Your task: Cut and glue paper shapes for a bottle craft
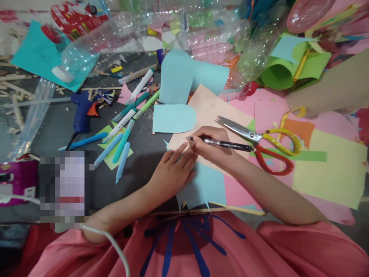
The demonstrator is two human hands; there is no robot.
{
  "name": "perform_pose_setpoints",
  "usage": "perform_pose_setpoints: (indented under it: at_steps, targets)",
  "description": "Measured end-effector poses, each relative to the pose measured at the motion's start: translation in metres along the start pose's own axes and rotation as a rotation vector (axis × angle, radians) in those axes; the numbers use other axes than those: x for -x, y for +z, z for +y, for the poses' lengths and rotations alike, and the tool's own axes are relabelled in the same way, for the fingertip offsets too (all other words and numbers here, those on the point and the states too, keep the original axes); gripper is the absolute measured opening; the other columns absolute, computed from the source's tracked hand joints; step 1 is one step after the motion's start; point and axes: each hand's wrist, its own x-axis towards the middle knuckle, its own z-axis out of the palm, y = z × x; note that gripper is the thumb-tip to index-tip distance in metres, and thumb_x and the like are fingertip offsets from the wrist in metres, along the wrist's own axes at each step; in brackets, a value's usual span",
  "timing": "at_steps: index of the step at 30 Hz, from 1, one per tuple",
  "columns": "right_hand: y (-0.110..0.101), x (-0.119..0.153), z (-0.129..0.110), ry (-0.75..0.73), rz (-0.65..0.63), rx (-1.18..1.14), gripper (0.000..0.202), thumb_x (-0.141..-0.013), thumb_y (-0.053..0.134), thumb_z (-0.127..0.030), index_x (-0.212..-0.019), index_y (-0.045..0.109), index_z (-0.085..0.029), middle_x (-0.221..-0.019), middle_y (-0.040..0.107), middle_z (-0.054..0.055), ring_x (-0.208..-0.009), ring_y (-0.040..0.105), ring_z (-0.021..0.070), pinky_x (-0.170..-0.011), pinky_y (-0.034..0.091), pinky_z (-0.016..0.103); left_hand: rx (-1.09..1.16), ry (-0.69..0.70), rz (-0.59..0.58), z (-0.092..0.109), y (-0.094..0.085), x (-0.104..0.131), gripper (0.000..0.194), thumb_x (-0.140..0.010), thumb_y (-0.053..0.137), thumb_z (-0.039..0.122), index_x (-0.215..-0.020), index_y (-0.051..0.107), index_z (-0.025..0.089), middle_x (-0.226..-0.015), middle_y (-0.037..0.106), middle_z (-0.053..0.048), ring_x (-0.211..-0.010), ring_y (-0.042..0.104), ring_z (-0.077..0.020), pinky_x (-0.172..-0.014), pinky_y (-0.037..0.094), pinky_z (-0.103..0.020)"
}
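Note:
In my right hand (213,148) is a black pen (229,145), gripped near its tip, which points left and down at the paper. My left hand (173,167) lies beside it with fingers stretched out, its fingertips by the pen tip on the peach paper (207,104). What lies under those fingertips is mostly hidden. A light blue paper piece with one rounded end (173,118) rests just above my hands. Scissors with a yellow and a red handle (253,136) lie slightly open right of my right hand, across the peach sheet's edge.
Several markers (122,129) and a blue glue gun (82,111) lie to the left. Clear plastic bottles (95,42) fill the back. A rolled green paper (278,73) stands back right. Pale yellow paper (331,169) covers the right side, and a white cable (112,240) crosses front left.

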Motion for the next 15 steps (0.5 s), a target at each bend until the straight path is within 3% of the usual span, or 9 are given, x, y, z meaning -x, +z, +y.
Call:
perform_pose_setpoints:
  at_steps: [4, 9, 15]
  targets:
    - [-0.0011, -0.0004, -0.0023, -0.026, -0.042, 0.042, 0.017, -0.08, 0.056, -0.025, -0.065, 0.062, -0.02, -0.066, 0.064, 0.001, -0.064, 0.059, 0.0143, -0.062, 0.045, 0.03, 0.003, 0.002, 0.006, -0.0003, 0.0015, 0.0008, 0.037, -0.096, 0.048, 0.029, -0.127, 0.06, 0.013, -0.137, 0.062, -0.01, -0.129, 0.054, -0.0261, -0.092, 0.045, -0.037]
    - [-0.0003, 0.0003, 0.0009, 0.012, 0.071, 0.018, 0.018, -0.081, 0.055, -0.026, -0.065, 0.06, -0.019, -0.066, 0.062, 0.001, -0.064, 0.057, 0.0142, -0.062, 0.046, 0.031, 0.01, 0.002, 0.026, -0.0006, 0.0045, 0.0014, 0.034, -0.097, 0.047, 0.028, -0.124, 0.062, 0.014, -0.133, 0.064, -0.009, -0.128, 0.054, -0.0251, -0.091, 0.045, -0.036]
    - [0.0006, 0.0012, -0.004, 0.008, -0.012, 0.023, 0.017, -0.081, 0.055, -0.025, -0.066, 0.061, -0.019, -0.068, 0.064, 0.001, -0.066, 0.058, 0.0139, -0.062, 0.045, 0.03, 0.007, 0.002, 0.004, -0.0006, 0.0022, 0.0014, 0.037, -0.095, 0.051, 0.029, -0.127, 0.06, 0.013, -0.137, 0.061, -0.01, -0.128, 0.054, -0.0261, -0.093, 0.045, -0.037]
